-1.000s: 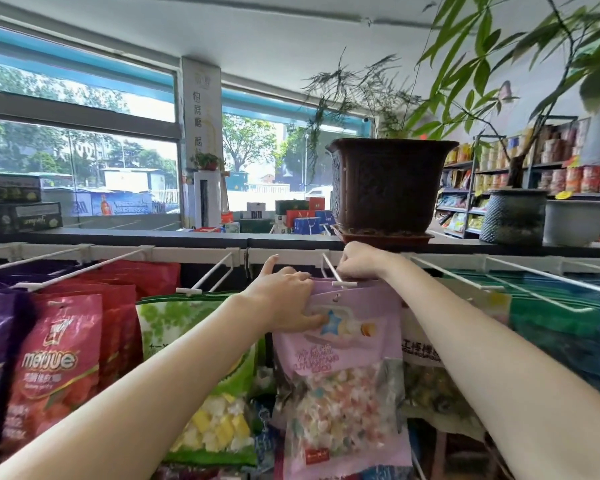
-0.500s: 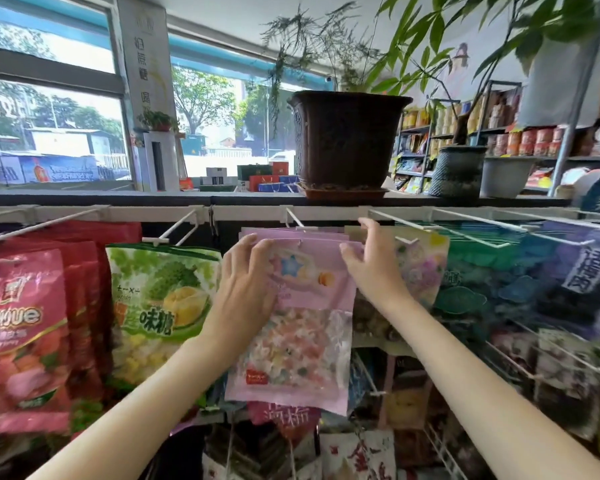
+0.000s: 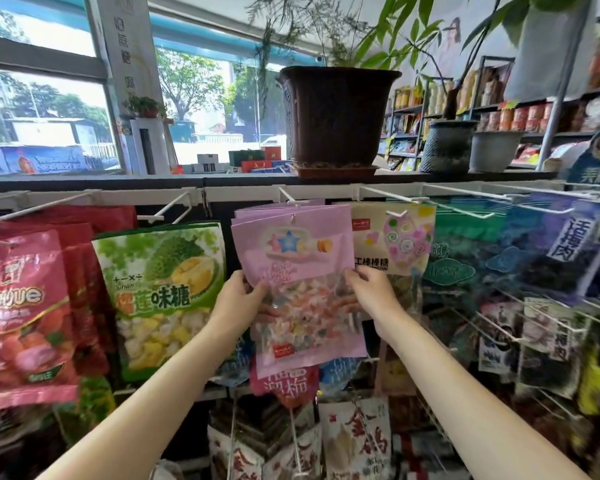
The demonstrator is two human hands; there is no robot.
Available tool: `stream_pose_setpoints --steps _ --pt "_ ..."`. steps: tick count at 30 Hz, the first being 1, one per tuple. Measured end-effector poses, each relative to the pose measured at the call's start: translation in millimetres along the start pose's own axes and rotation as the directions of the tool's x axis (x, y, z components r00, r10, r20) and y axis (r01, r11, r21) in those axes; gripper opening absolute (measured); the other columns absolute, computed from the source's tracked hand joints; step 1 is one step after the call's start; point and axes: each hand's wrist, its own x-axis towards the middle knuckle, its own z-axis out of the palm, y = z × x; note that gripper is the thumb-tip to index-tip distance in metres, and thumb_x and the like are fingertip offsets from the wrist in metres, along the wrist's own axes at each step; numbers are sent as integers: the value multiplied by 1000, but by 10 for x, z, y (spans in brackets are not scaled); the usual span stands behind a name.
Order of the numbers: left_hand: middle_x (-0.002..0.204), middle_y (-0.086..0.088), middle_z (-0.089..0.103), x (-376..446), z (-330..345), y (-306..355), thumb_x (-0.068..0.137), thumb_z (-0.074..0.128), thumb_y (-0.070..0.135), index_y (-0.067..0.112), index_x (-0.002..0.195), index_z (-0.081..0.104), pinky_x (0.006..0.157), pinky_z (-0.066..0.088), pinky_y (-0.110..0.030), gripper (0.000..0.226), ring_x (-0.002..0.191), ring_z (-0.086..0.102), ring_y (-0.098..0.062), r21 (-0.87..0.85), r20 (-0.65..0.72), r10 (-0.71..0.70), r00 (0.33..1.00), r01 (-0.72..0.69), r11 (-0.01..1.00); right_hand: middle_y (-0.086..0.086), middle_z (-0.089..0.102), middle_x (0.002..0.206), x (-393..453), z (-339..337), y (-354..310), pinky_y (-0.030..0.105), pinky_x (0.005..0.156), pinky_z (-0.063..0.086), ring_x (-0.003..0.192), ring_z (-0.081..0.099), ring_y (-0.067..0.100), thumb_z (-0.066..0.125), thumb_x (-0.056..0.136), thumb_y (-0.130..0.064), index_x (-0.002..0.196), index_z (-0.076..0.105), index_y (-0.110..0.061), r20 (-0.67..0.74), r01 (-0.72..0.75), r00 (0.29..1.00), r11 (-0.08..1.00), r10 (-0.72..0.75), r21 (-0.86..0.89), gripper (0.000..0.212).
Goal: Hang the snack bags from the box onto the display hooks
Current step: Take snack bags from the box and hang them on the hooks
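Hands have moved down from the hook: left hand and right hand now hold the hung pink bag at its sides, straightening it.

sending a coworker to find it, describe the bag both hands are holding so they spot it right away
Find the big brown plant pot on the ledge; the top row of hooks runs just below it. Straight under the pot hangs the pink bag, between the green durian bag and the cream lollipop bag. It alone is lilac-pink, with a blue star on top and a clear window of pastel candies.
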Motion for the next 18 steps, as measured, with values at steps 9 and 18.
stream_pose_setpoints --steps 9,18 --pt "105 -14 60 22 -75 -32 98 35 2 7 117 43 59 59 -23 21 68 70 -19 -280 137 -151 979 185 942 13 60 77 -37 123 12 21 44 53 42 61 12 43 99 -18 100 55 -6 97 -108 991 974 90 197 17" --pt "87 -6 63 150 -64 -63 98 33 5 7 113 48 47 53 -18 21 49 66 -7 -46 26 -66 998 67 997 15 60 78 -45 209 30 23 46 53 51 60 19 41 100 -17 106 52 -7 88 -112 992 970 95 214 17"
